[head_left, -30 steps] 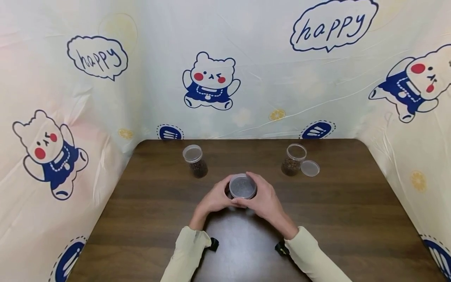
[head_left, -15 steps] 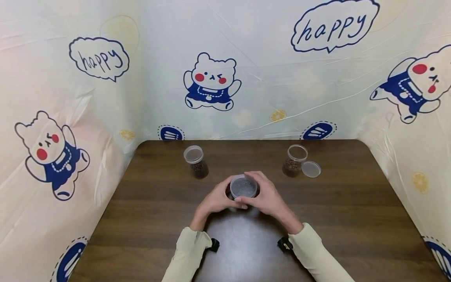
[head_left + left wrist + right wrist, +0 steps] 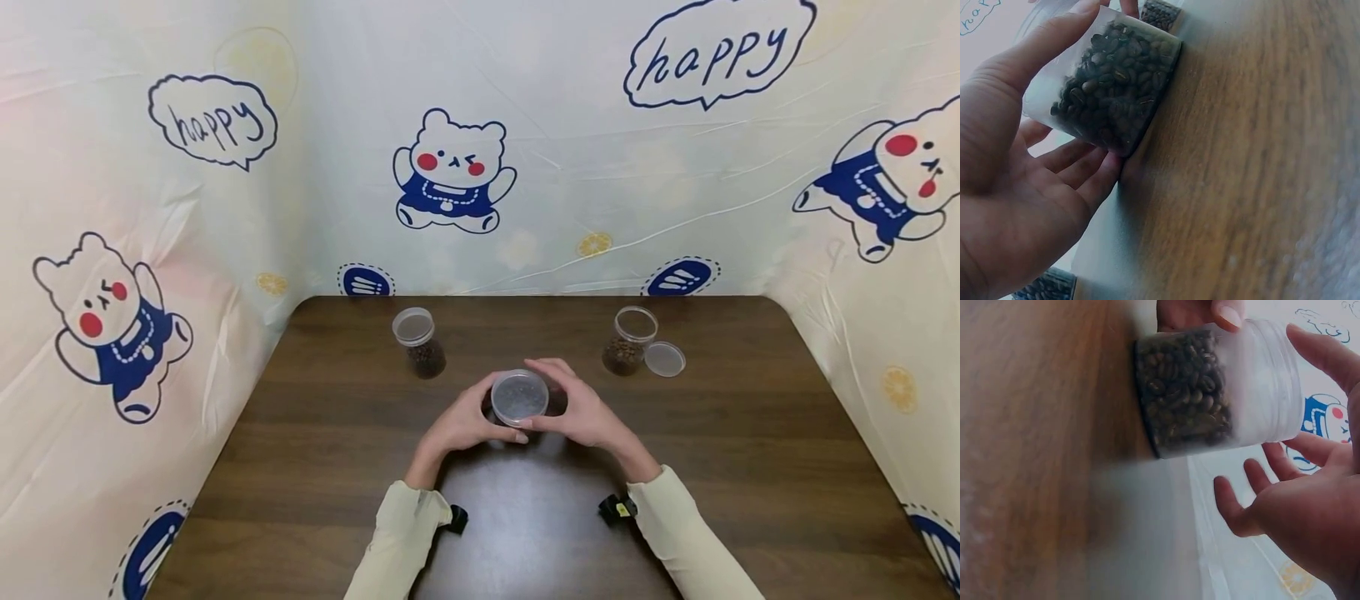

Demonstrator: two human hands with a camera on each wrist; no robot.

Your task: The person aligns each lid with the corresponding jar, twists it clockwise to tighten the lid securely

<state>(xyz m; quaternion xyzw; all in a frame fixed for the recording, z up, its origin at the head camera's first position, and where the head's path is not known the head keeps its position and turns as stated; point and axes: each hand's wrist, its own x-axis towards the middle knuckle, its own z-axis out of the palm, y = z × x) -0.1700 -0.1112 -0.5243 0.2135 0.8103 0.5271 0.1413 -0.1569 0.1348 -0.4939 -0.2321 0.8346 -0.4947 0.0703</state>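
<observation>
A clear plastic jar (image 3: 1188, 394), part filled with dark coffee beans, stands upright on the table in front of me. Its translucent round lid (image 3: 520, 396) sits on top. My left hand (image 3: 465, 418) grips the jar's body, thumb on the near side and fingers curled behind, as the left wrist view shows. Around the lid's edge my right hand (image 3: 588, 412) has its thumb in front and its index finger at the back, with a gap between palm and jar. In the right wrist view its lower fingers (image 3: 1229, 503) are spread off the jar.
At the back left stands a second jar of beans (image 3: 425, 358) with a lid on. A third jar (image 3: 624, 354), with no lid on it, is at the back right, and a loose lid (image 3: 665, 359) lies beside it. A printed cloth (image 3: 540, 167) hangs behind the table.
My right wrist and forearm have swung out to the right, and the right palm has drawn away from the lid's side. The left hand keeps its hold on the jar.
</observation>
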